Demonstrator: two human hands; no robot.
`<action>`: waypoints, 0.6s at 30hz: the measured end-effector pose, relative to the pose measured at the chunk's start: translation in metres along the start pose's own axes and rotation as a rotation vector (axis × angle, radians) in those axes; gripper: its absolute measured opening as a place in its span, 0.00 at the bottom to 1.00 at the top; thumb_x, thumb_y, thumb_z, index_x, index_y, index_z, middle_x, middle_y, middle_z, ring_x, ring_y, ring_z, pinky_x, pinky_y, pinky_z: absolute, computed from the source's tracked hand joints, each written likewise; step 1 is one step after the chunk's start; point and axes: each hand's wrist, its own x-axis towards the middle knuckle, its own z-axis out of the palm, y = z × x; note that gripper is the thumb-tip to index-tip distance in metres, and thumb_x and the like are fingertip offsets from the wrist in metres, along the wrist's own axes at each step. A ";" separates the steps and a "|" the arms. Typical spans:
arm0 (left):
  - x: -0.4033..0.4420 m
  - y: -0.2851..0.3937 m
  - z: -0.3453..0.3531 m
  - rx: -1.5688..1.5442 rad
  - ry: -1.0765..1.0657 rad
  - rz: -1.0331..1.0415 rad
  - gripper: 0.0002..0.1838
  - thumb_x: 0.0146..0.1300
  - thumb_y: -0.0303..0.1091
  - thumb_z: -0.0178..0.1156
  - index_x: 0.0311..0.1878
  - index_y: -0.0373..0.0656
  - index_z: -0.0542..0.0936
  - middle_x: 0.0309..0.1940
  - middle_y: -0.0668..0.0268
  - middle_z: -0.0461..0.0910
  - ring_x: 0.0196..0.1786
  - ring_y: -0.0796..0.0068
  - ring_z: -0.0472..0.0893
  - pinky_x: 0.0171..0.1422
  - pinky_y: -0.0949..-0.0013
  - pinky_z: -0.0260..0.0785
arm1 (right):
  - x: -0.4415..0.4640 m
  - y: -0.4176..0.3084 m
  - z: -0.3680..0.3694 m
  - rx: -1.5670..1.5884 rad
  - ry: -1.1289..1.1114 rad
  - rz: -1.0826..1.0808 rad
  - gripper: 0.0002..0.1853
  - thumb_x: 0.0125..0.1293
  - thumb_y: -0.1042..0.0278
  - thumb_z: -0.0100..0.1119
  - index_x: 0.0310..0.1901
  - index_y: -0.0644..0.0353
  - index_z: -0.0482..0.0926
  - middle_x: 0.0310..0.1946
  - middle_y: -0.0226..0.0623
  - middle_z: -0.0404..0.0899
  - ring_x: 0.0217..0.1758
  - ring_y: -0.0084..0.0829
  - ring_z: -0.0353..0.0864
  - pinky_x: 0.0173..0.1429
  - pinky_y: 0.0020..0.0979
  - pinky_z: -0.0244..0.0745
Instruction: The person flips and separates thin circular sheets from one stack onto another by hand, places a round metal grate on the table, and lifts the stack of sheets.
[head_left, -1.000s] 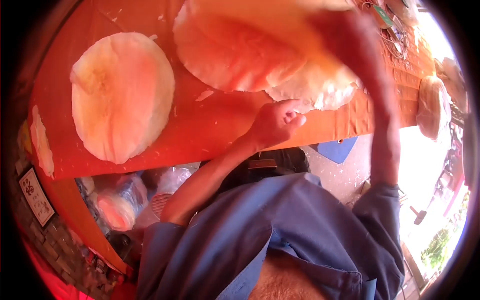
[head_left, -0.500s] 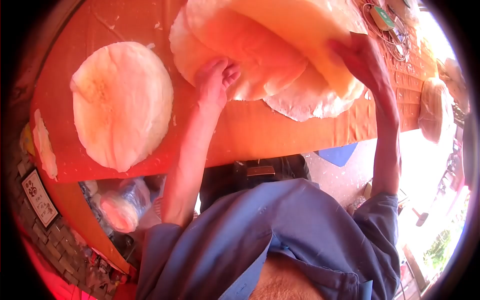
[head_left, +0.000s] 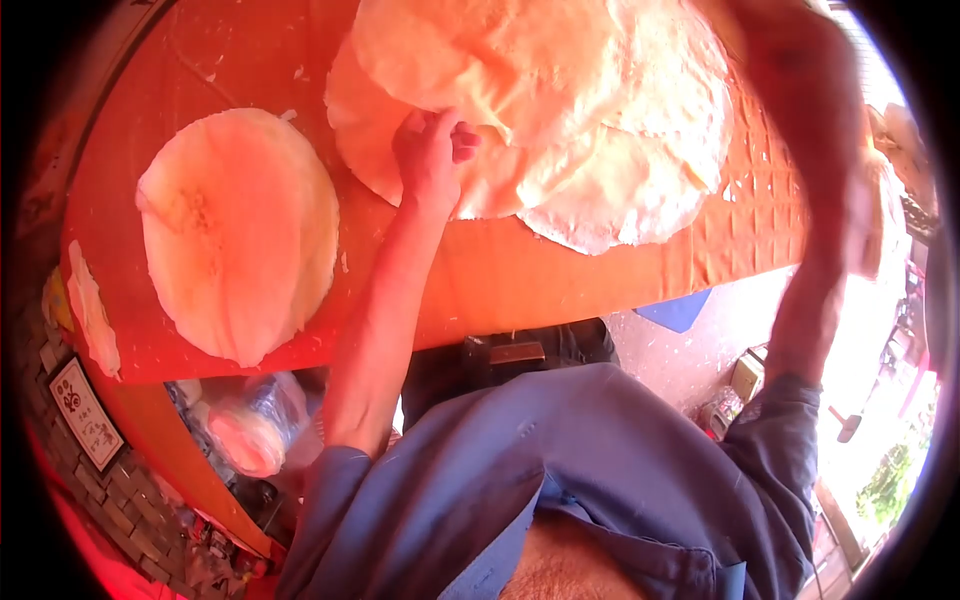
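A broad stack of pale, thin round sheets (head_left: 560, 80) with ragged edges lies on the orange-covered table in front of me. My left hand (head_left: 428, 150) rests on the near left part of the stack, its fingers curled closed at the edge of the creased upper sheet. At the top right, beyond the stack's right edge, my right hand (head_left: 790, 35) is smeared by motion, and its fingers cannot be made out. To the left lies a separate pale round piece (head_left: 240, 235), thick-looking and creased down its middle.
The table (head_left: 480, 265) has an orange cover with white scraps on it. A narrow pale strip (head_left: 92, 310) lies near its left end. Below are a plastic-wrapped bundle (head_left: 255, 430) and a blue object (head_left: 675, 310). A framed sign (head_left: 87, 413) is at left.
My right hand has swung up and right, away from the stack. The lifted upper sheet now lies spread and wrinkled over it. My left hand stays at nearly the same place.
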 end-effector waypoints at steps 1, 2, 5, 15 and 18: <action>-0.004 0.004 0.001 -0.055 -0.052 0.022 0.06 0.64 0.30 0.56 0.38 0.37 0.72 0.29 0.60 0.78 0.27 0.69 0.81 0.27 0.75 0.70 | -0.007 -0.012 0.035 -0.068 -0.042 -0.092 0.16 0.61 0.77 0.54 0.47 0.50 0.85 0.34 0.44 0.84 0.34 0.39 0.83 0.39 0.36 0.76; -0.008 0.007 0.001 -0.109 -0.103 0.047 0.06 0.65 0.31 0.54 0.38 0.37 0.72 0.30 0.60 0.78 0.27 0.68 0.82 0.27 0.75 0.69 | -0.005 -0.007 0.080 -0.084 -0.032 -0.252 0.13 0.60 0.77 0.53 0.42 0.53 0.84 0.26 0.47 0.80 0.30 0.46 0.81 0.35 0.41 0.74; -0.007 0.013 -0.011 -0.285 -0.253 -0.001 0.06 0.67 0.32 0.52 0.42 0.41 0.74 0.33 0.60 0.80 0.32 0.65 0.83 0.32 0.72 0.72 | -0.028 0.000 0.140 0.012 -0.282 -0.068 0.07 0.64 0.67 0.54 0.34 0.55 0.81 0.22 0.46 0.79 0.28 0.46 0.81 0.32 0.43 0.75; -0.021 0.010 0.003 -0.344 -0.411 -0.011 0.08 0.68 0.33 0.51 0.44 0.41 0.75 0.34 0.61 0.81 0.35 0.58 0.85 0.32 0.70 0.74 | -0.014 -0.061 0.144 0.027 -0.083 -0.303 0.06 0.52 0.78 0.52 0.30 0.60 0.78 0.23 0.45 0.79 0.27 0.46 0.81 0.30 0.44 0.74; -0.021 0.011 -0.002 -0.195 -0.351 -0.034 0.09 0.68 0.33 0.51 0.46 0.41 0.75 0.36 0.61 0.81 0.35 0.60 0.85 0.32 0.70 0.74 | -0.032 -0.070 0.177 0.166 -0.241 -0.236 0.03 0.51 0.78 0.53 0.27 0.63 0.77 0.21 0.46 0.78 0.27 0.45 0.81 0.29 0.43 0.73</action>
